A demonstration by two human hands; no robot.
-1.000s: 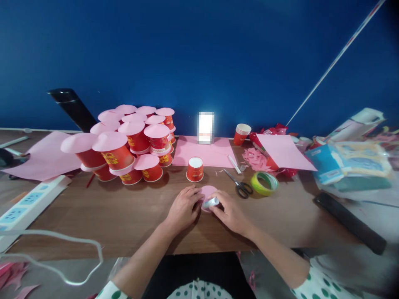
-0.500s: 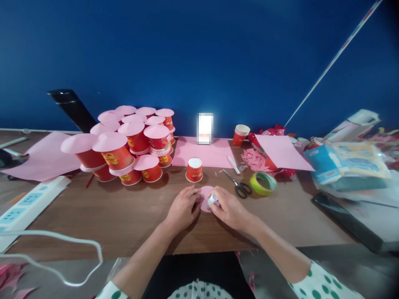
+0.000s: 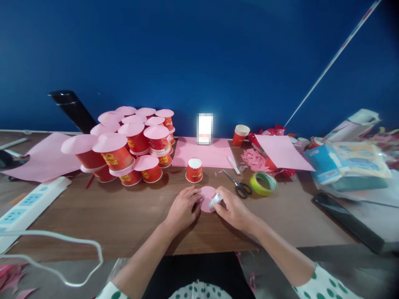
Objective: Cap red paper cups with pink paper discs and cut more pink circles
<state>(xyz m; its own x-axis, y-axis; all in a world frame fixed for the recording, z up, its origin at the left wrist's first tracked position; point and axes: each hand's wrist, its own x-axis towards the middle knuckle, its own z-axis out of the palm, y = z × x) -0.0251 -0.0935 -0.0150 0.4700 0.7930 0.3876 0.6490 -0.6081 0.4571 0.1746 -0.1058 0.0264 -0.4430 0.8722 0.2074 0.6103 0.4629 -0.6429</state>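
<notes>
A small pink paper circle (image 3: 206, 197) lies on the wooden table (image 3: 124, 216) just in front of me. My left hand (image 3: 183, 207) rests on its left edge, fingers flat, pinning it down. My right hand (image 3: 232, 208) is closed round a small white glue stick (image 3: 215, 201), whose tip touches the circle's right side. A single upturned red paper cup (image 3: 194, 170) stands just beyond the circle.
A heap of red cups with pink paper lids (image 3: 131, 143) fills the left back. Scissors (image 3: 239, 185), a green tape roll (image 3: 263, 183), pink sheets (image 3: 205, 151), paper scraps (image 3: 255, 159) and stacked cups (image 3: 241, 134) lie behind. A power strip (image 3: 29, 203) sits left, bags (image 3: 349, 164) right.
My right hand has shifted the glue stick slightly across the pink circle, tilting it more upright. My left hand has stayed on the circle.
</notes>
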